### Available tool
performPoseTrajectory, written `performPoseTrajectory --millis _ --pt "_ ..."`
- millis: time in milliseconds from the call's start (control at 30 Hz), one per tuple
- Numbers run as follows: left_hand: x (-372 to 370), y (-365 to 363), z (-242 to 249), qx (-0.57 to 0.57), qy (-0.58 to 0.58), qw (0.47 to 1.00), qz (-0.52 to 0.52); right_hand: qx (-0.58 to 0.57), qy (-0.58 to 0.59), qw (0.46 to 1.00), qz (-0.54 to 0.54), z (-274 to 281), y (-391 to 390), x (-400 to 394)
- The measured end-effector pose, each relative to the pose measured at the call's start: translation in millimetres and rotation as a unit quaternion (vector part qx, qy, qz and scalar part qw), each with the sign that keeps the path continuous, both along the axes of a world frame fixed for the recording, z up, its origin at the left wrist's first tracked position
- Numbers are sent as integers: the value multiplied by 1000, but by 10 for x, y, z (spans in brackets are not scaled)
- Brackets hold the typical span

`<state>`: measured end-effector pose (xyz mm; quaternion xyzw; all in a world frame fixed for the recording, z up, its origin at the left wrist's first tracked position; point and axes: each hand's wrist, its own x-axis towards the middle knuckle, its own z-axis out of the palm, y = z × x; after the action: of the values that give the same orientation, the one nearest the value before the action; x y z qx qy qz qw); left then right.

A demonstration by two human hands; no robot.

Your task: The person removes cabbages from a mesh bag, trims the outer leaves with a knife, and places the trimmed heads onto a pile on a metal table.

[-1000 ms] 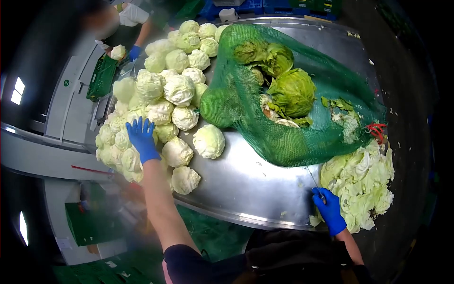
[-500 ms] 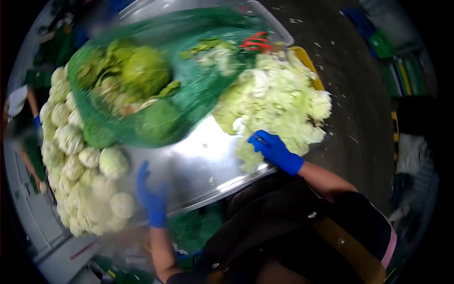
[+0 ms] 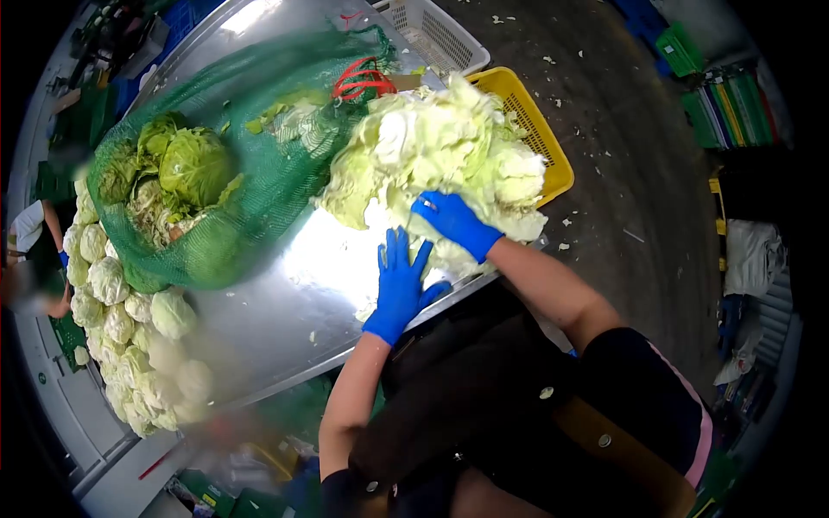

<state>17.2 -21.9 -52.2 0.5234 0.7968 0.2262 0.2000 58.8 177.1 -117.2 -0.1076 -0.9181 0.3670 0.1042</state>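
Note:
Loose pale green cabbage leaves (image 3: 440, 142) lie heaped at the right end of the metal table (image 3: 259, 332). My left hand (image 3: 400, 289), in a blue glove, is spread with its fingers apart at the near left edge of the heap. On the near side of the leaves rests my right hand (image 3: 453, 223), also blue-gloved, its fingers partly bent over them; whether it grips a leaf cannot be made out. Left of the heap, a green mesh bag (image 3: 281, 173) holds whole cabbages (image 3: 197, 166), with red string (image 3: 363, 79) at its right end.
Whole cabbages (image 3: 108, 281) are piled along the table's left side. A yellow crate (image 3: 553, 160) and a white crate (image 3: 449, 39) stand beyond the right end. Another person's arm (image 3: 53, 226) shows at the far left. Leaf scraps lie on the dark floor.
My left hand has moved right, from beside the piled cabbages to the leaf heap. My right hand has shifted up and left onto the leaves. The camera view has shifted, showing more of the yellow crate.

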Motion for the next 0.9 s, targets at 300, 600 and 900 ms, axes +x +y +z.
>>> performPoseTrajectory --millis 300,600,900 --pt "333 1346 151 29 56 998 -30 -22 -72 994 -82 346 1645 258" --pt "-378 653 433 152 22 987 53 -21 -52 958 -281 915 1740 414" --pt "-2441 -580 1447 26 311 920 236 -334 -68 939 -43 794 -115 -251"
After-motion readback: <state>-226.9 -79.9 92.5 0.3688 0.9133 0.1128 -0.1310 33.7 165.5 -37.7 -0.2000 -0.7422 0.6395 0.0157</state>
